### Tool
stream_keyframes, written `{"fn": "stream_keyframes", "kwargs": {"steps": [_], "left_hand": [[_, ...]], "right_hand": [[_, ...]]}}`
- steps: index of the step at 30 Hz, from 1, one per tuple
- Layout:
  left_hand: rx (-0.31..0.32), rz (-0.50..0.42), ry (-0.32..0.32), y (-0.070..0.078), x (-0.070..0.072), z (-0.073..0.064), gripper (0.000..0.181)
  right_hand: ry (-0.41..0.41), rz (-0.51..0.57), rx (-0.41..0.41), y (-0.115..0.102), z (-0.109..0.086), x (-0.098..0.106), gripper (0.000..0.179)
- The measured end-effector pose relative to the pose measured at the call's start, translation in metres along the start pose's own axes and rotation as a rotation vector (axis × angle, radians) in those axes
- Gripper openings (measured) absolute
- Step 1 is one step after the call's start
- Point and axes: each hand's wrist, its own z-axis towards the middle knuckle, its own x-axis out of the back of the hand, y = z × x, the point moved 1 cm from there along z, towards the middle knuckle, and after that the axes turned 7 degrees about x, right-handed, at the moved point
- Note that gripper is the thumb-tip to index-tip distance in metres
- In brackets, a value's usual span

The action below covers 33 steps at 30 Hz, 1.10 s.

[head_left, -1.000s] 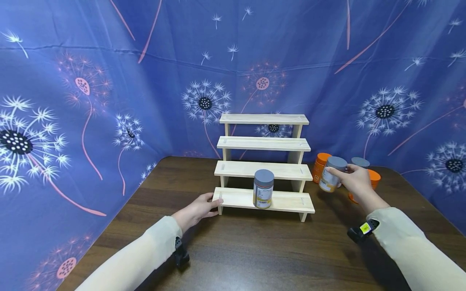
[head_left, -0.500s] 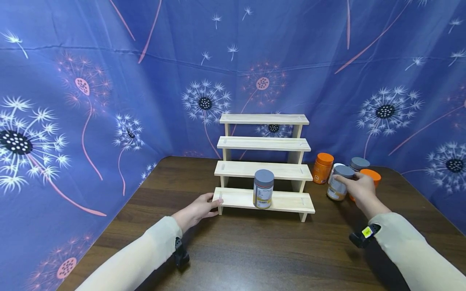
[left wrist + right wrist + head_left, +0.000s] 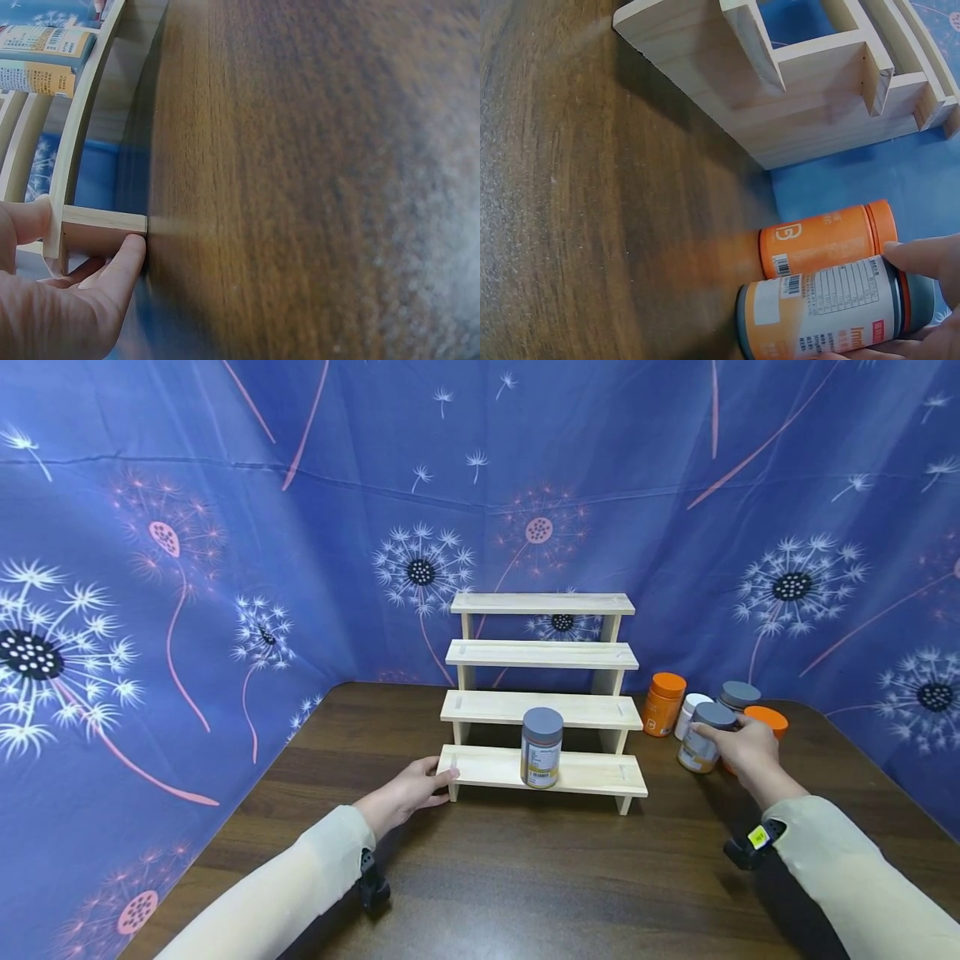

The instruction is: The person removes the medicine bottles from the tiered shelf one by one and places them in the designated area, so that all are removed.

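Note:
My left hand (image 3: 405,792) holds the left end of the lowest step of a four-tier wooden display stand (image 3: 540,710). In the left wrist view, the thumb lies over the board and a fingertip touches its wooden leg (image 3: 105,223). A grey-lidded supplement jar (image 3: 542,752) stands upright on that lowest step. To the right of the stand, my right hand (image 3: 750,750) grips a second grey-lidded jar (image 3: 697,750) near its lid, upright at the tabletop. Its label and the thumb beside its lid show in the right wrist view.
Behind the held jar stand an orange jar (image 3: 663,706), a small white bottle (image 3: 686,717) and another grey-lidded jar (image 3: 738,693). An orange-lidded jar (image 3: 767,720) is partly hidden by my right hand. A blue dandelion-print cloth (image 3: 300,527) hangs around the dark wooden table (image 3: 540,877).
My right hand has brought its jar down and to the right, away from the stand, uncovering the orange jar and the white bottle. The left hand has stayed on the step.

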Motion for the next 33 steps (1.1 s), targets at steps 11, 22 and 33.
{"fn": "stream_keyframes", "kwargs": {"steps": [11,22,33], "left_hand": [[0.0,0.001,0.002,0.0,0.0,0.0,0.045],[0.006,0.029,-0.001,0.002,0.0,-0.002,0.047],[0.0,0.02,-0.001,0.002,0.0,-0.003,0.046]], "right_hand": [[0.077,-0.002,0.027,-0.005,-0.001,-0.002,0.083],[0.202,0.083,0.133,-0.037,-0.007,0.01,0.08],[0.207,0.197,0.176,-0.051,-0.015,0.007,0.08]]}}
